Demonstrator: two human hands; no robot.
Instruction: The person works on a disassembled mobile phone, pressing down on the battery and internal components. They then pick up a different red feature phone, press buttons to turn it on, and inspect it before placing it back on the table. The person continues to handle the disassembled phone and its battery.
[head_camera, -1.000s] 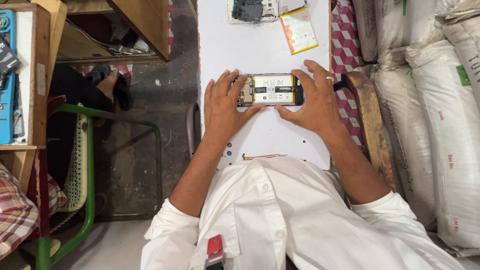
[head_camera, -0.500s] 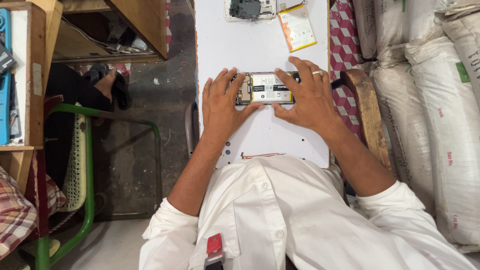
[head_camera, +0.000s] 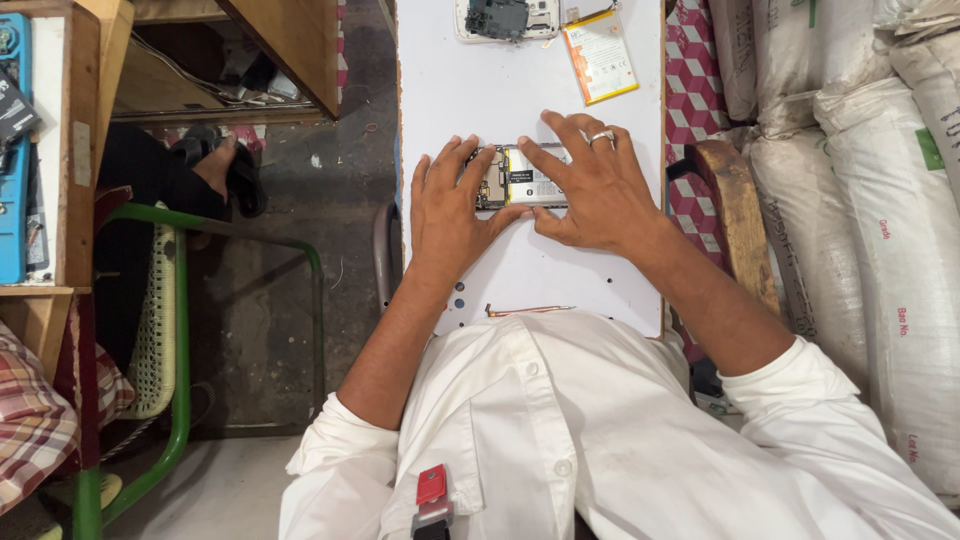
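Here I have both hands down on an opened phone (head_camera: 525, 178) that lies flat near the middle of the white table (head_camera: 440, 80), its back cover off so that the circuit board and a silvery battery show. My left hand (head_camera: 450, 215) is spread, fingers fanned over the phone's left end and thumb pressed along its lower edge; my right hand (head_camera: 590, 185), with a ring on one finger, is spread too and lies across the right half, covering that end entirely. Neither hand pinches anything that I can see, both simply press and steady the body. I judge the work to be at the stage of seating or freeing an inner part, and the next move calls for a fingertip to find the battery's edge without letting the phone slide. At the far end of the table lie another gutted phone shell (head_camera: 505, 18) and, just beside it, a loose battery with an orange label (head_camera: 600, 55), well apart from my hands. A thin copper-coloured strip (head_camera: 530, 311) lies near my chest. Sacks (head_camera: 870, 200) crowd the right side and a green-framed chair (head_camera: 180, 330) stands on the left, yet nothing on the table blocks the phone
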